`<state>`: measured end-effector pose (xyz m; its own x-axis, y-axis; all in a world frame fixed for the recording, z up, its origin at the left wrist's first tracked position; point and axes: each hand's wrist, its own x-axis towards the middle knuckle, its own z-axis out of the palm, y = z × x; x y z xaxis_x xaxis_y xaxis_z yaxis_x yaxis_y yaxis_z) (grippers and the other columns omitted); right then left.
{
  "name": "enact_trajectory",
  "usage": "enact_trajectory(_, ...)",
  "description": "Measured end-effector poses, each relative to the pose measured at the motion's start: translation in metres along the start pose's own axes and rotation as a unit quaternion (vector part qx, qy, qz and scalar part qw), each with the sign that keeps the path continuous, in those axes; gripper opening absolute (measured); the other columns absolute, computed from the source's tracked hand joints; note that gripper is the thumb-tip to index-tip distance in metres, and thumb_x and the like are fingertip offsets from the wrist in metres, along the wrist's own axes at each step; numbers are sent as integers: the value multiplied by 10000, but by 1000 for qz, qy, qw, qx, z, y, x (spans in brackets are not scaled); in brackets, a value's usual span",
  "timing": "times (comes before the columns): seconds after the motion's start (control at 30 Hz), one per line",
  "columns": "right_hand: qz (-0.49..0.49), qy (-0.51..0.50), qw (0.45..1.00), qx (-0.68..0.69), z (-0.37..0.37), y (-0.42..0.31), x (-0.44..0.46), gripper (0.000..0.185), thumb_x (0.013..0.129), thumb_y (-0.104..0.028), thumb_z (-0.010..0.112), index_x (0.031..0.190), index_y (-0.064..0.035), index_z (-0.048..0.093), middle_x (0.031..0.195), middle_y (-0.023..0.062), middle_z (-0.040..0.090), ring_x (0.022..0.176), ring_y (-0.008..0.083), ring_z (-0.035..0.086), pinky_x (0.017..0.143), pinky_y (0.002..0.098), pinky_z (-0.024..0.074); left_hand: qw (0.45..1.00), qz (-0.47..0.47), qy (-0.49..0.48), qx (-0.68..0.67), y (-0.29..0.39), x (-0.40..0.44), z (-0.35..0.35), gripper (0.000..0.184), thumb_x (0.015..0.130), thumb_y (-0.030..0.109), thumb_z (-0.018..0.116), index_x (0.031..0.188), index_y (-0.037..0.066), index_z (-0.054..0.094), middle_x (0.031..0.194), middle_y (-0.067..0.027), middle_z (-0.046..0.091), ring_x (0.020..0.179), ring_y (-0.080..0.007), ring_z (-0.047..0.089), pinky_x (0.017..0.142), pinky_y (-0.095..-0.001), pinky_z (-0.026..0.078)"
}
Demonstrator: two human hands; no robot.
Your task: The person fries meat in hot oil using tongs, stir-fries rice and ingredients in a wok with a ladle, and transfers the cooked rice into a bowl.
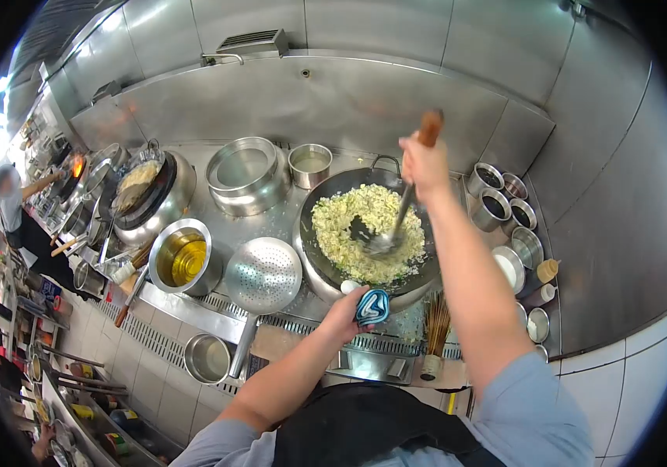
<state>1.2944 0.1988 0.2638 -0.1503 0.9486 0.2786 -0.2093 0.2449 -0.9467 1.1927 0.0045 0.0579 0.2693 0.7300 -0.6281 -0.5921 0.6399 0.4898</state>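
My right hand [425,165] is closed around the long handle of a ladle [406,208], whose wooden end sticks up above the fist. The ladle's head is blurred by motion, down in the pale yellow-green chopped food [333,226] in a large black wok [314,194]. At the wok's near rim, my left hand [343,315] grips a rolled blue, white and black striped cloth [372,307]. The cloth lies against the rim; whether it is wrapped round a wok handle is hidden. The food forms a ring around a dark bare patch of wok.
Left of the wok are a perforated strainer [263,274], a pot of yellow oil [158,261] and a lidded steel pot [244,201]. Several seasoning tins [495,206] stand at right. A bamboo brush [436,323] lies near the front edge. Another person [13,206] works at far left.
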Motion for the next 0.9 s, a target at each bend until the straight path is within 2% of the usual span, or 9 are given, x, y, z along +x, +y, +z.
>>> enact_trajectory(0.07,-19,29,999,-32,4,-17,5,247,849,-82,602,710,-114,400,506,-15,379,364,90,340,350,272,283,1000,-1,11,-12,0,1,-1,288,929,431,520,972,165,624,826,-12,653,749,-170,622,571,-330,481)
enact_trajectory(0.17,-189,220,949,124,-13,22,9,270,839,-96,600,687,-125,380,491,-27,344,356,96,319,354,280,275,998,13,-25,-56,-10,-2,-5,305,926,440,521,986,160,625,845,-23,661,782,-189,636,607,-370,523)
enact_trajectory(0.2,-189,227,947,121,-16,21,7,270,839,-96,600,687,-125,380,491,-27,344,356,96,319,354,280,275,998,7,-26,-51,-13,-7,-2,305,926,440,521,986,160,625,845,-23,661,782,-189,636,607,-370,523)
enact_trajectory(0.3,37,96,992,79,-15,-8,15,243,826,-116,606,685,-131,409,460,-28,319,333,114,304,343,305,270,996,2,-21,-84,-2,9,2,302,932,394,502,989,121,618,877,-55,667,784,-235,650,648,-421,552)
enact_trajectory(0.4,-18,87,995,44,8,-55,-12,212,823,-110,610,703,-102,436,472,-31,343,340,111,323,336,290,265,996,23,13,-82,-1,63,-3,278,941,280,462,941,36,595,866,-96,664,725,-285,654,654,-459,554)
enact_trajectory(0.47,-96,208,972,-44,7,12,4,190,821,-98,616,735,-78,448,489,-24,369,343,112,344,335,292,276,993,73,92,-26,-28,74,-8,265,937,241,438,894,21,580,837,-106,658,714,-280,651,658,-462,553)
enact_trajectory(0.6,-47,219,974,17,0,-37,-7,168,823,-103,609,792,-51,453,509,-11,405,352,103,357,341,297,288,986,74,57,-139,-62,-98,21,241,986,177,406,1202,96,476,1101,-122,612,995,-251,644,890,-454,530)
enact_trajectory(0.8,-84,168,980,-60,22,-7,-5,186,819,-125,620,735,-55,470,512,-4,430,363,105,390,347,290,306,987,68,99,-105,-14,-32,30,138,932,174,497,931,47,550,818,-80,627,692,-215,642,658,-410,539)
enact_trajectory(0.9,-226,210,940,-144,16,-15,2,179,824,-127,624,729,-58,489,523,-11,440,384,103,411,359,275,314,988,75,132,-16,-73,-40,-21,164,946,207,487,993,71,566,899,-96,640,793,-228,652,674,-397,538)
